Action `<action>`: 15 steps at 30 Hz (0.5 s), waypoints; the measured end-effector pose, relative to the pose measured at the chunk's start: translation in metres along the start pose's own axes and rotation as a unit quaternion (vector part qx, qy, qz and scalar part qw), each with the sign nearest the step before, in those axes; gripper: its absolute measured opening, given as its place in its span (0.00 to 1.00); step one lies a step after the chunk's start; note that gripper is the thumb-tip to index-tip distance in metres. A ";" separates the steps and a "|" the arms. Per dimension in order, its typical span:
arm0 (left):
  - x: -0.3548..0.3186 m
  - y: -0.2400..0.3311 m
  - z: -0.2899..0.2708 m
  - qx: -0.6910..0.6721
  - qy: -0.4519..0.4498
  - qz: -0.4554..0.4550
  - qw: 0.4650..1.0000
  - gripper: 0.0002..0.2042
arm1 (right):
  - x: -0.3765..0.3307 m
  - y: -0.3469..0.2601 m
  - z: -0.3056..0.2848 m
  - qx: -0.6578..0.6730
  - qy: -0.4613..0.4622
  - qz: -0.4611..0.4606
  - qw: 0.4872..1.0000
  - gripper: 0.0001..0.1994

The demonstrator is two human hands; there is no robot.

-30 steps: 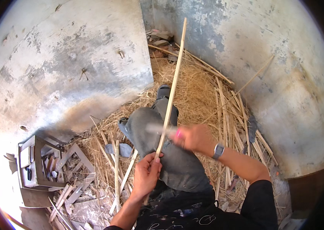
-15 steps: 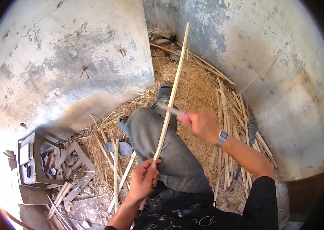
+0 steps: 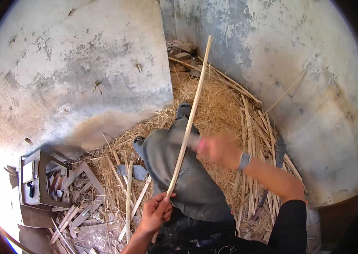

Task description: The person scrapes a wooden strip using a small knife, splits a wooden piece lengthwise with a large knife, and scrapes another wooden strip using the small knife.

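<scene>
My left hand (image 3: 155, 213) is closed around the lower part of a long, pale split-wood strip (image 3: 192, 112), thumb on top. The strip slants up and away over my bent leg in grey trousers (image 3: 187, 182), its far end raised in the air. My right hand (image 3: 222, 149), with a watch at the wrist, is closed on the pink handle of a knife (image 3: 202, 144). Motion smears both hand and knife. The blurred blade lies across the strip's middle; I cannot tell whether it touches.
Straw and shavings (image 3: 217, 108) cover the floor around my feet. Long strips (image 3: 250, 158) lie along the right wall. At left, a broken wooden frame (image 3: 39, 182) stands among scrap pieces, and upright strips (image 3: 129, 199) are near my left arm. Rubble (image 3: 182, 50) sits in the far corner.
My right hand and the knife have shifted slightly down the strip toward me and blurred more. The whole view has tilted a little, while my left hand keeps its hold.
</scene>
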State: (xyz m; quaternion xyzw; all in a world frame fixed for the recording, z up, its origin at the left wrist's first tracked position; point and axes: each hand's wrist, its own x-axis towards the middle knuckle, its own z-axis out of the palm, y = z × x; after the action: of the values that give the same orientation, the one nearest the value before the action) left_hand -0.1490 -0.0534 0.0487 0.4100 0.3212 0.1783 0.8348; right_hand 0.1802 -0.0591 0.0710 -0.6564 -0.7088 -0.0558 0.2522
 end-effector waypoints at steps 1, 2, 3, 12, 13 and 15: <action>-0.006 0.000 -0.002 -0.028 -0.006 -0.007 1.000 0.15 | 0.012 0.020 -0.008 0.002 0.001 -0.001 1.000 0.30; -0.009 0.002 -0.003 -0.027 -0.008 -0.008 1.000 0.15 | 0.024 0.044 -0.021 0.010 -0.015 0.098 0.995 0.29; -0.009 0.004 -0.006 -0.063 -0.020 -0.032 0.997 0.15 | 0.033 0.056 -0.028 0.019 -0.030 0.193 0.981 0.29; 0.001 -0.002 -0.024 -0.313 -0.103 -0.165 0.930 0.16 | -0.022 -0.041 -0.002 0.058 -0.131 -0.005 0.990 0.30; 0.002 -0.001 -0.025 -0.354 -0.119 -0.181 0.910 0.17 | -0.021 -0.040 -0.004 0.078 -0.134 0.020 0.988 0.31; 0.010 0.000 -0.023 -0.371 -0.125 -0.186 0.901 0.17 | -0.016 -0.031 -0.009 0.112 -0.138 0.064 0.982 0.33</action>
State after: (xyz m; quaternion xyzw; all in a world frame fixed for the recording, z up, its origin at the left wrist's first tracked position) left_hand -0.1573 -0.0346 0.0340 0.0219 0.1956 0.0736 0.9777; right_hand 0.1532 -0.0809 0.0801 -0.6692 -0.6951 0.1317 0.2271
